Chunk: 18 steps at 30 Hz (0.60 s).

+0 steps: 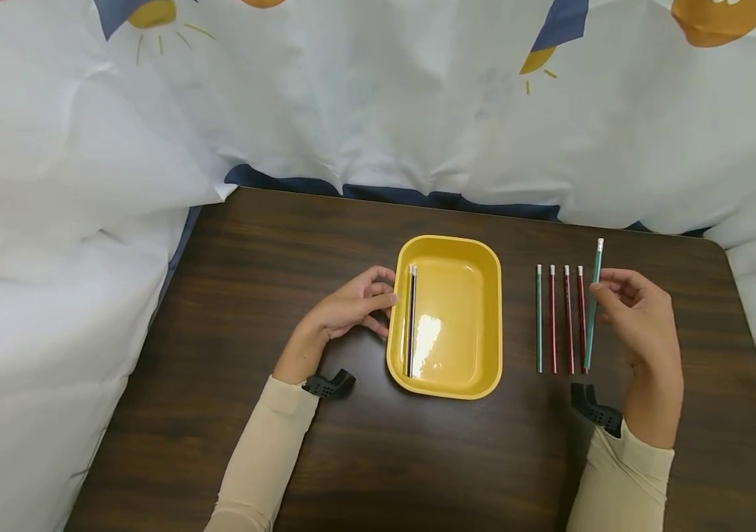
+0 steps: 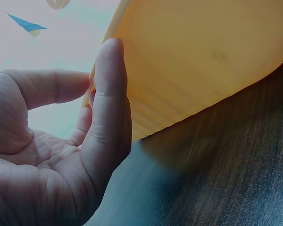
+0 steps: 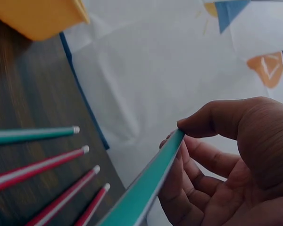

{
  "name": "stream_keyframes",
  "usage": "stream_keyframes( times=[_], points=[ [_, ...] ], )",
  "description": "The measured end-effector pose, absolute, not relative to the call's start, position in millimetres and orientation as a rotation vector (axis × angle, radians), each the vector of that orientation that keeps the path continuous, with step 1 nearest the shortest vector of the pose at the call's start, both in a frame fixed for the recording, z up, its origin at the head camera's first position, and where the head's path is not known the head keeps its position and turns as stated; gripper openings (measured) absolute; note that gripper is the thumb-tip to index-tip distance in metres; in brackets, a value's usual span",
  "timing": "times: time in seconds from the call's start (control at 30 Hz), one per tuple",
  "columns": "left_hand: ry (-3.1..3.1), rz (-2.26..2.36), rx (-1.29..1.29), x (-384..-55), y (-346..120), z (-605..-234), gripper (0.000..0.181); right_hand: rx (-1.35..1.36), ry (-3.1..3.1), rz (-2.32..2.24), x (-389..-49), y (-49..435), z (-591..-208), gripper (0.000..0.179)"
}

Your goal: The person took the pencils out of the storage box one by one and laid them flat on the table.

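Pencil (image 1: pixel 592 321), slim and teal-green with a white eraser end, is pinched by your right hand (image 1: pixel 642 318), slanting just beside a row of three slim dark-red pencils (image 1: pixel 569 319) and another green pencil (image 1: pixel 539 319) on the dark wood-grain table (image 1: pixel 364 465). Your left hand (image 1: pixel 349 304) grips the left rim of the glossy yellow rounded-rectangular tray (image 1: pixel 460 318), where one or two slim dark pencils (image 1: pixel 411 321) lie along the left side.

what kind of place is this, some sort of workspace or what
Probably a screened-off tabletop workspace, though home or studio is unclear. A dark wood-grain table has white patterned cloth hanging around it, and a yellow tray and pencils are set out on top.
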State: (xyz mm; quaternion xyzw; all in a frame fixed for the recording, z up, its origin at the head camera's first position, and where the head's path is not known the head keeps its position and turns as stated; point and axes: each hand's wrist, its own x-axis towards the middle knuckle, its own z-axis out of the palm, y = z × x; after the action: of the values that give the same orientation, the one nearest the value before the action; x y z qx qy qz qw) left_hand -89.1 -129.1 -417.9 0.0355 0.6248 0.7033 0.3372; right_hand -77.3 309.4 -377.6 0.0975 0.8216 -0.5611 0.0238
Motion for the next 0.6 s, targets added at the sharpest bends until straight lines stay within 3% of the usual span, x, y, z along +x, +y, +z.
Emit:
stream_keyframes(
  times=[0.6],
  points=[
    [1.631, 1.818, 0.103, -89.5, -132.4, -416.8, 0.04, 0.434, 2.371, -1.915, -79.4, 336.6, -400.0, 0.014]
  ],
)
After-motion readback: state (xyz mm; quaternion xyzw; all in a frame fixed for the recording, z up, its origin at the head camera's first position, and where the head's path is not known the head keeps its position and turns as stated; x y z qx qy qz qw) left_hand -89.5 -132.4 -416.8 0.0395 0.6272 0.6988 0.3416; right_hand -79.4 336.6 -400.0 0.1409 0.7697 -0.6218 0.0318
